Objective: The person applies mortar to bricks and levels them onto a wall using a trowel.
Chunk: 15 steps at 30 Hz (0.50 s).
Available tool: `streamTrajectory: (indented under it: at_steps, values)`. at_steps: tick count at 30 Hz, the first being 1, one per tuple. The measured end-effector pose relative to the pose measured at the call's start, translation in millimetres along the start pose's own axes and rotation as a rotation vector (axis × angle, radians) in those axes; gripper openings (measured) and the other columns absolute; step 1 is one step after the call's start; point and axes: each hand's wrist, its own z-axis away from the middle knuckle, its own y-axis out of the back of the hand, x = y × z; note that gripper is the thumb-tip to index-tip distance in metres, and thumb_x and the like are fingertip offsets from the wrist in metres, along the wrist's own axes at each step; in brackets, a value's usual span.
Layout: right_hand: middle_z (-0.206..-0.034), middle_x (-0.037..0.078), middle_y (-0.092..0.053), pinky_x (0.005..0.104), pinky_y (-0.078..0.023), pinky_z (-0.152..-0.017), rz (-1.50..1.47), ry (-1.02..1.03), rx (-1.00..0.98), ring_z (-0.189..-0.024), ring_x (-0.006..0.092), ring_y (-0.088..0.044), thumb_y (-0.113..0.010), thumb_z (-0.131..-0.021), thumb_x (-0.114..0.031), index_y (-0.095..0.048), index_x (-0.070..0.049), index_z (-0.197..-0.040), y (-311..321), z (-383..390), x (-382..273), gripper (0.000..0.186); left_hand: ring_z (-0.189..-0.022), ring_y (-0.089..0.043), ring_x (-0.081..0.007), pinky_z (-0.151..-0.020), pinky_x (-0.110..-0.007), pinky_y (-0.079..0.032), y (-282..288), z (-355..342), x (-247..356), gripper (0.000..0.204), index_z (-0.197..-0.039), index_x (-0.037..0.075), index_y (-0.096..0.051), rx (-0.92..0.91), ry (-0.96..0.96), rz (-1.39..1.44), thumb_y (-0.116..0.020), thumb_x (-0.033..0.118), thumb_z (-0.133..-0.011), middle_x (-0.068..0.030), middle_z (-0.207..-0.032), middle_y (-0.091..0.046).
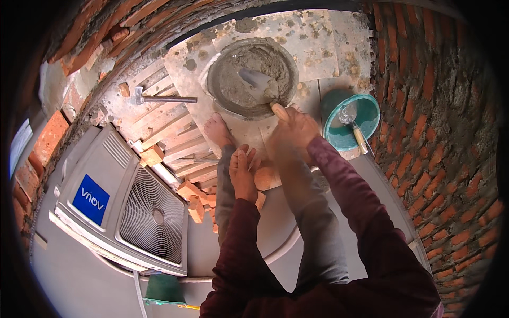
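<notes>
My right hand is closed round the wooden handle of a trowel. The trowel's grey blade rests in wet mortar, which fills a round basin in front of me. My left hand is held in front of my body, palm partly up and fingers loosely apart, with nothing in it. Just beyond it stands my bare foot; the other is hidden behind my right hand. To the right of the basin, a green bucket holds some water and a wooden-handled tool.
A hammer lies across wooden slats on the left. Below them are broken bricks and an air-conditioner unit. Mortar-stained boards lie under the basin. A rough brick wall rises at right; a second green bucket is behind.
</notes>
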Motion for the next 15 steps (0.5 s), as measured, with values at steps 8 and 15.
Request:
streamTrajectory:
  at_steps: [8,15]
  values:
    - [-0.097,0.018,-0.062,0.0511,-0.051,-0.064,0.200,0.128,0.143,-0.074,0.0417,-0.063,-0.054,-0.086,-0.016,-0.045,-0.007,-0.113,78,49,-8,0.030,-0.120,-0.052,-0.0208,-0.096,-0.036,-0.047,1,5,7,0.046,-0.133,0.000,-0.044,-0.005,0.026,0.109,-0.047,0.034,-0.102,-0.0098,-0.134,-0.048]
    - [-0.084,0.022,-0.065,0.0457,-0.055,-0.062,-0.089,0.105,0.010,-0.069,0.0369,-0.066,-0.058,-0.086,-0.018,-0.046,-0.012,-0.119,101,58,12,0.035,-0.121,-0.051,-0.0216,-0.097,-0.035,-0.046,12,-1,13,0.045,-0.132,0.001,-0.045,0.015,0.052,0.105,-0.046,0.034,-0.102,-0.0101,-0.134,-0.048]
